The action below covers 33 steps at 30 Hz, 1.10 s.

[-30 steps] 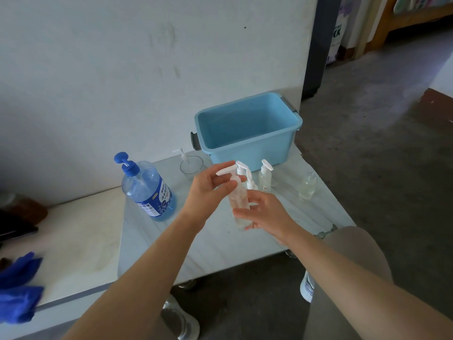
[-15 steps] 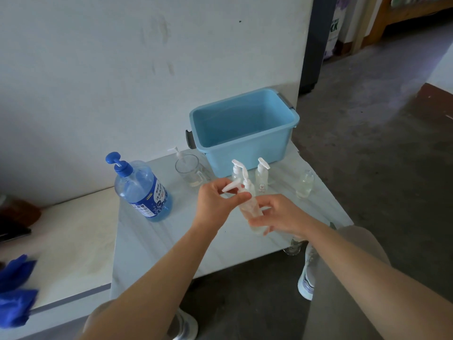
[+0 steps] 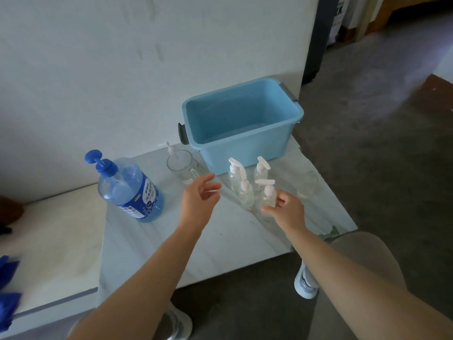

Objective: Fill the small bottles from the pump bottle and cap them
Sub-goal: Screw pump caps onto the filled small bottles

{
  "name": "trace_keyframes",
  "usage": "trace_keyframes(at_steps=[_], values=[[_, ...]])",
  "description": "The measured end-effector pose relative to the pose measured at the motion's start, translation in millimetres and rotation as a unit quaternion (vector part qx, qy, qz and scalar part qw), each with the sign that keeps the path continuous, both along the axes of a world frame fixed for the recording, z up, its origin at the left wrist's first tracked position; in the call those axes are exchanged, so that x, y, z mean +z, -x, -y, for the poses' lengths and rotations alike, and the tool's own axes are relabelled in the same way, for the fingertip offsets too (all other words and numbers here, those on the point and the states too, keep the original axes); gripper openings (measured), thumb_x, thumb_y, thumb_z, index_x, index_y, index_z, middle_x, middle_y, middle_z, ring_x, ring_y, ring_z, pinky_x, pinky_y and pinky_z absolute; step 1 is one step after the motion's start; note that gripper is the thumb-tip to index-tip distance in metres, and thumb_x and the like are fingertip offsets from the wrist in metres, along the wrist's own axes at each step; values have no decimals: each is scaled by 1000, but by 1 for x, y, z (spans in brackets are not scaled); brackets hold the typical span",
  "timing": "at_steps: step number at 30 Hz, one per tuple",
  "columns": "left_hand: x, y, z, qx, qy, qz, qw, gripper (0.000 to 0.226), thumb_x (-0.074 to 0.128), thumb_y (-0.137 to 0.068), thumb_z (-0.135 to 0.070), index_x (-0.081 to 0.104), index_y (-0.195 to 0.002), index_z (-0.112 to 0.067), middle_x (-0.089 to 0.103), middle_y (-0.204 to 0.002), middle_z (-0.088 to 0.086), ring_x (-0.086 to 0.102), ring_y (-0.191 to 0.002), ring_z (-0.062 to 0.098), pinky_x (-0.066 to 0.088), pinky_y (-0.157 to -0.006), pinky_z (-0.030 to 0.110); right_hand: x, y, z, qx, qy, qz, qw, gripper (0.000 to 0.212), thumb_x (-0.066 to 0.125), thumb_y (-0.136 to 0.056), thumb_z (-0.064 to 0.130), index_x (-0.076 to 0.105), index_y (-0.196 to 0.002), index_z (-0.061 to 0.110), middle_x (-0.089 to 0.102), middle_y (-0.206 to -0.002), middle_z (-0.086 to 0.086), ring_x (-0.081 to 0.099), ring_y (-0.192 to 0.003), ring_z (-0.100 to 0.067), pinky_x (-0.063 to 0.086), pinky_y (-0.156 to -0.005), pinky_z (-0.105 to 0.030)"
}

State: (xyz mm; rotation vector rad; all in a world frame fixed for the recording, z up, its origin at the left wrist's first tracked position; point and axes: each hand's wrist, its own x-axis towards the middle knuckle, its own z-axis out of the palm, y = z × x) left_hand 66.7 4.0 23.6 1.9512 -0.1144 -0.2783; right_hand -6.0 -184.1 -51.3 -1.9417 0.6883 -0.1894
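Pale marbled tabletop (image 3: 220, 241) runs along a white wall (image 3: 98, 69), with a blue tub (image 3: 245, 153) at the back. On the left stands the blue pump bottle (image 3: 130, 190), and a glass (image 3: 181, 170) with a loose pump cap in it sits between that bottle and the tub. The right hand (image 3: 285, 209) has thumb and fingers curled round the lower body of a capped small bottle (image 3: 267, 193), upright just beside three other capped bottles (image 3: 245, 195) in front of the tub. An uncapped small bottle (image 3: 307, 184) stands to their right. The left hand (image 3: 201, 195) hovers over the table, fingers spread, holding nothing.
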Motion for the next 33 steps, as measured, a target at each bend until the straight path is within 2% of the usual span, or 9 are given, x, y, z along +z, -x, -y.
trace_keyframes(at_steps=[6,10,13,15,18,21,25,30,33], values=[[-14,-12,-5,26,-8,-8,1000,44,59,-89,1,56,-125,-24,68,-101,-8,66,-89,12,49,-65,16,-18,-12,-4,-3,-7,-18,1000,35,81,-70,17,68,-102,13,69,-94,1,65,-88,-16,47,-72,-21],[-18,-18,0,25,-8,-14,1000,43,60,-89,-1,55,-126,-23,68,-102,-9,66,-90,12,47,-62,13,-10,-7,-3,13,-34,-2,999,43,75,-75,8,60,-114,16,63,-101,7,60,-94,-9,45,-77,-14],[-18,-21,8,18,-11,-10,1000,40,58,-90,-1,56,-124,-22,67,-103,-7,66,-90,11,47,-67,14,-7,5,9,-96,1,-8,995,21,64,-79,2,54,-93,12,58,-85,-1,58,-81,-17,42,-65,-15],[-19,-24,12,23,-9,-7,1000,38,57,-89,1,58,-121,-20,67,-103,-6,66,-90,13,47,-69,15,-8,12,25,-192,23,-11,981,20,63,-79,-1,49,-91,9,54,-85,-7,55,-79,-22,44,-63,-18],[-19,-31,14,35,-18,1,999,35,57,-87,2,61,-115,-20,67,-100,-7,64,-86,12,46,-61,12,-14,10,55,-261,0,-3,965,52,76,-73,5,49,-116,4,55,-112,-16,57,-92,-24,50,-73,-25],[-13,-44,7,55,-40,15,998,33,57,-87,0,61,-114,-18,67,-101,-5,61,-84,8,45,-61,13,-21,-2,73,-209,-8,-20,978,76,83,-66,24,45,-131,10,56,-123,-10,58,-108,-25,51,-91,-42],[-4,-79,-11,88,-102,32,990,32,59,-89,-3,60,-118,-15,66,-111,0,62,-97,15,48,-79,25,-26,-13,73,-186,16,-12,982,54,78,-74,18,57,-122,5,62,-117,-13,59,-109,-29,46,-92,-33],[-7,-114,-26,127,-166,35,977,35,63,-89,-9,58,-124,-9,64,-119,6,59,-101,20,44,-80,27,-22,-11,60,-176,33,24,984,31,76,-75,14,65,-104,7,69,-99,-8,63,-92,-24,39,-77,-23],[-11,-134,-28,156,-178,23,971,43,65,-88,-15,54,-129,-8,62,-122,8,59,-108,24,41,-82,28,-19,-10,51,-155,38,38,986,33,78,-73,15,66,-104,14,69,-98,-2,60,-90,-16,40,-77,-24]])
